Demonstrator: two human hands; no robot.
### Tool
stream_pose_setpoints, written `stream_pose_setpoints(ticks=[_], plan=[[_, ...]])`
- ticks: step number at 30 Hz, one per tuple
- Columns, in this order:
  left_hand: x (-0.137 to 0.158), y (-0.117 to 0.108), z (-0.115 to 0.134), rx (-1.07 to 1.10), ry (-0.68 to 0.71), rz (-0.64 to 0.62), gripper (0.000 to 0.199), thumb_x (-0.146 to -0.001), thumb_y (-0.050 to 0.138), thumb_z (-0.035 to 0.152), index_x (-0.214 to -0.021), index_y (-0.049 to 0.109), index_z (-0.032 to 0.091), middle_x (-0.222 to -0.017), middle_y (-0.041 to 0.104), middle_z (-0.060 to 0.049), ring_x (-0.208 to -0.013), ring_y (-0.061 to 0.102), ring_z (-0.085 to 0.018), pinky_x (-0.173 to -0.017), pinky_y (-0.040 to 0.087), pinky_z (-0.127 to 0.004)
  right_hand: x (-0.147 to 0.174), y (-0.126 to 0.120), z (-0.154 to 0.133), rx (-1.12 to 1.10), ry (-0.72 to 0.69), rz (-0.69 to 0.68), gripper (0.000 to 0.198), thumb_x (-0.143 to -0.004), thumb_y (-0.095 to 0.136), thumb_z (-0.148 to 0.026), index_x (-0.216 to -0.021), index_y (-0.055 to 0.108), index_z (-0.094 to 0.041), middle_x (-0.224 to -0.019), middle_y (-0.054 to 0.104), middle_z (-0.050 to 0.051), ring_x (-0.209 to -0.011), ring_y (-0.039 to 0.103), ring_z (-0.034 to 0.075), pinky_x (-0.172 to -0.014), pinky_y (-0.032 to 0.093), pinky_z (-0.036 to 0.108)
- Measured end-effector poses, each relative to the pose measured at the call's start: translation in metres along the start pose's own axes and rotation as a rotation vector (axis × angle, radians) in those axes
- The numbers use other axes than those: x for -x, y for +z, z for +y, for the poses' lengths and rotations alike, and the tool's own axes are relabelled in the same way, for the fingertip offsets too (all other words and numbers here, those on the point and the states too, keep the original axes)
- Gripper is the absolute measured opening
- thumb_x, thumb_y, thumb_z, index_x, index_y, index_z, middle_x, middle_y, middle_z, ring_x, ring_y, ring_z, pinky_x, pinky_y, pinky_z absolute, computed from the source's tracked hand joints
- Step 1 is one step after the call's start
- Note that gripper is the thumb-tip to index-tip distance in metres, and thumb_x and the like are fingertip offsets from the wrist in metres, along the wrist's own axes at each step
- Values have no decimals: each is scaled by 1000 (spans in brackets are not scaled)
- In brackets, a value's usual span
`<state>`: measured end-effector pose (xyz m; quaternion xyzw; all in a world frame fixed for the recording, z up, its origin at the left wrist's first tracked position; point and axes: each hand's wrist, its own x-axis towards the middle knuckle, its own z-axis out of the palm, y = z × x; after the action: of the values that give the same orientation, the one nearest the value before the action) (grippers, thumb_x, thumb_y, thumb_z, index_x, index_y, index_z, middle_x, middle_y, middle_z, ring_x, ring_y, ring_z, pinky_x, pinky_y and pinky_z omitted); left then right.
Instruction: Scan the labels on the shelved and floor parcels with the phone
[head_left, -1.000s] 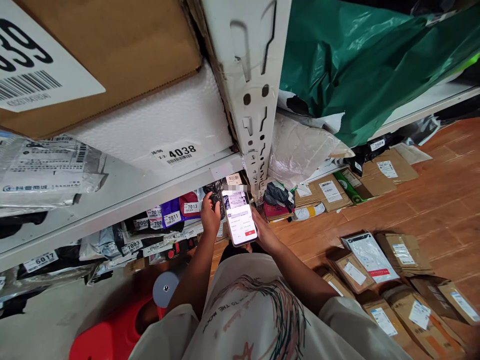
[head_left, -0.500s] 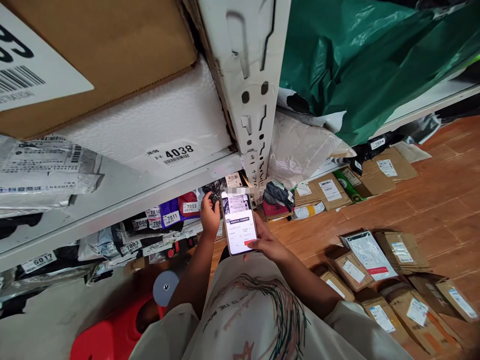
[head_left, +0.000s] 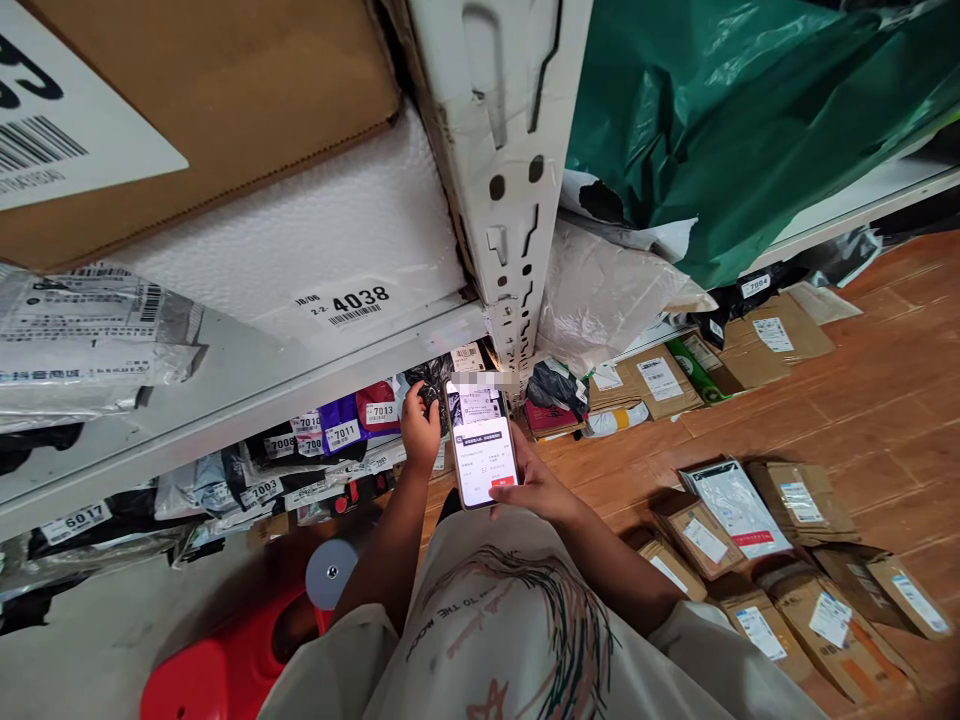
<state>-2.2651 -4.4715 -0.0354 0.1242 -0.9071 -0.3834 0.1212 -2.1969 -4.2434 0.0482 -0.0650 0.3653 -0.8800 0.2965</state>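
Note:
My right hand is closed around a smartphone, its thumb lying over the lower part of the lit screen. A pop-up panel with a red button shows on that screen, below a camera picture of labels. To the phone's left, my left hand has its fingers curled on a shiny black plastic parcel. A white barcode label shows beyond the phone's top edge. The phone hides part of the black parcel.
A white perforated shelf post stands ahead. Left of it, a shelf holds a cardboard box and a white padded parcel. Numbered parcels fill the lower shelf. A red stool stands lower left; several boxes lie on the floor.
The phone has shifted very slightly to the right in view, and my right thumb has moved a little on the screen. My left hand stays at the black parcel.

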Motion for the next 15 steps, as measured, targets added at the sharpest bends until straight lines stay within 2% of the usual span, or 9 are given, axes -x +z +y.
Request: stream_pose_setpoints(ticks=[7,15], plan=[[-1,0,-3,-32,8,4,49,-87,56,24,-135,48,24,-98,61,-8,-84,58,-21,-78,48,-35,0,6,-1,39,-9,36,75,-72,81,-20,-131,37,-33,-103,59,1,-71,63,14,-46,59,22],[-1,0,-6,-35,19,0,50,-87,57,23,-136,48,23,-101,62,-9,-87,59,-22,-80,49,-36,-1,4,6,59,-13,40,79,-72,81,-20,-134,35,-35,-104,59,1,-71,64,15,-47,60,23]])
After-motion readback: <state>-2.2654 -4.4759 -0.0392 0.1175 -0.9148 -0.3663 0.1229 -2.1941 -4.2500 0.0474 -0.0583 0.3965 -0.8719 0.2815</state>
